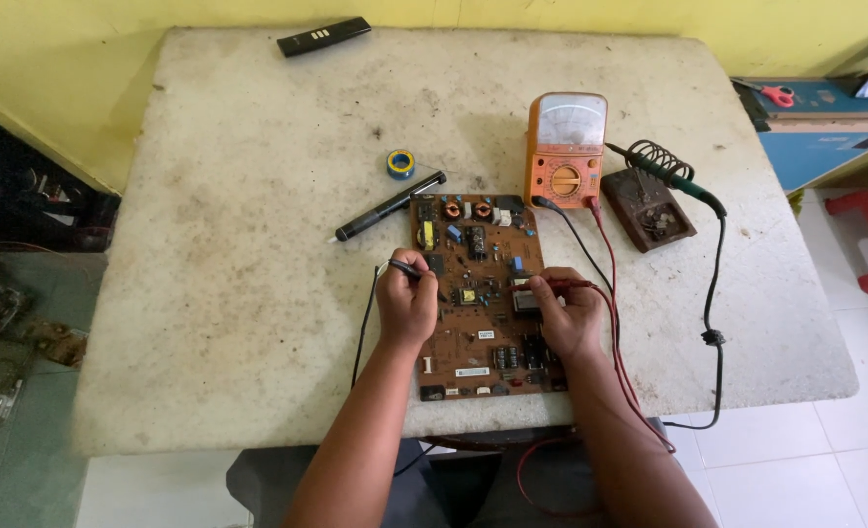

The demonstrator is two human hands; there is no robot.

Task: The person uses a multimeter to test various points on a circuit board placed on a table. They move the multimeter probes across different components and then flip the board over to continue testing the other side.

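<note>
Left hand (406,305) pinches black probe (409,271) betw. thumb & fingers, tip angled down onto brown circuit board (478,337) near its mid-left. Right hand (569,315) is closed round red probe (561,284), tip pointing left onto a component approx. at board's right-center. Both hands rest on board, apart from each other. Board lies flat on worn pale table (258,244), near front edge. Red & black leads run from probes up to orange analog multimeter (565,149), which stands just behind board's top-right corner. Black desoldering pump (391,206) lies diagonal, touching board's top-left corner; small solder reel (400,163) just behind it. Soldering iron w/ green handle (683,183) sits in coil stand on brown base (649,208), right of meter. Black remote (323,35) lies at table's far edge.
</note>
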